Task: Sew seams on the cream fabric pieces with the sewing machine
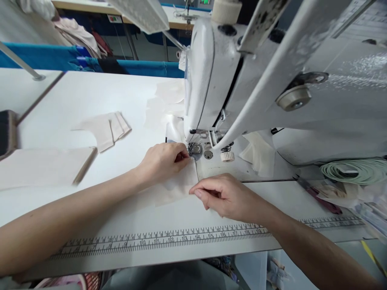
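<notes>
A pale cream fabric piece [177, 186] lies flat on the white table, its upper corner close to the presser foot [196, 149] of a white sewing machine [208, 76]. Just left of the foot, my left hand [165, 161] is closed, thumb and fingers pinching the fabric's upper edge. My right hand [225, 197] pinches the lower right corner of the same piece between thumb and forefinger. The needle is hard to make out behind the machine head.
Cut fabric pieces [105, 129] and a stack of cream fabric [45, 167] lie to the left. Red-handled snips [322, 197] and a coil of pale green cord [356, 171] sit at the right. A printed ruler strip [169, 241] runs along the front edge.
</notes>
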Motion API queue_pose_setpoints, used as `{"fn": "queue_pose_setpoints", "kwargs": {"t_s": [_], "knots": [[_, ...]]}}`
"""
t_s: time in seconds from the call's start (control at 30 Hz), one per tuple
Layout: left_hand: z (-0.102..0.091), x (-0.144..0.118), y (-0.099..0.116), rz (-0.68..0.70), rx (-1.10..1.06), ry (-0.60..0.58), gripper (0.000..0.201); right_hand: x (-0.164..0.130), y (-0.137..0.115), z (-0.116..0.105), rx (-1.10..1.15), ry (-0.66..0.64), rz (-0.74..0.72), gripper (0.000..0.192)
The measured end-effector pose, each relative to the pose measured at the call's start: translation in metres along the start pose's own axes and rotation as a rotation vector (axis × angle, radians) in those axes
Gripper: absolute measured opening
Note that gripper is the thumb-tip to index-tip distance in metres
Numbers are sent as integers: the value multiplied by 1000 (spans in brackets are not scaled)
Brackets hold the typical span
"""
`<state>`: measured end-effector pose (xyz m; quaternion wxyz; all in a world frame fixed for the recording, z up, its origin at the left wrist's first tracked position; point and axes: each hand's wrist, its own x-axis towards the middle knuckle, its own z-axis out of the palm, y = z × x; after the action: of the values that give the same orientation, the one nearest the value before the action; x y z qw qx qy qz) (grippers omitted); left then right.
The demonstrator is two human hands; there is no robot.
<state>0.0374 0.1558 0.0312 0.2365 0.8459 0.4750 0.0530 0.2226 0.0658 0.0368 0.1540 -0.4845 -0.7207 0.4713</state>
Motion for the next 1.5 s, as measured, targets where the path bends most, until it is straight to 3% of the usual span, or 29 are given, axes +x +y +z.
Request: {"fn": "queue_pose_setpoints", "kwargs": {"t_s": [0.1, 0.17, 0.33, 0.63, 0.9, 1.13, 1.33, 1.5], "knots": [[0, 0, 0, 7, 7, 0, 21, 5, 11, 1, -411, 291, -228, 29], [-1, 0, 0, 3, 21, 5, 21, 8, 19, 3, -643, 447, -290, 31], [0, 0, 1, -2, 13, 9, 18, 13, 24, 6, -977, 575, -335, 31], [2, 0, 1, -13, 37, 18, 17, 14, 15, 11, -1168, 561, -353, 26], [2, 0, 0, 25, 76, 32, 17, 14, 12, 13, -1206, 527, -306, 27], [-11, -38, -23, 194, 233, 60, 27, 16, 10, 14, -1151, 498, -289, 31], [-9, -79, -47, 379, 393, 344, 26, 17, 8, 14, -1137, 449, -257, 34], [2, -95, -40, 591, 310, 314, 30, 17, 10, 8, -1010, 381, -196, 37]]}}
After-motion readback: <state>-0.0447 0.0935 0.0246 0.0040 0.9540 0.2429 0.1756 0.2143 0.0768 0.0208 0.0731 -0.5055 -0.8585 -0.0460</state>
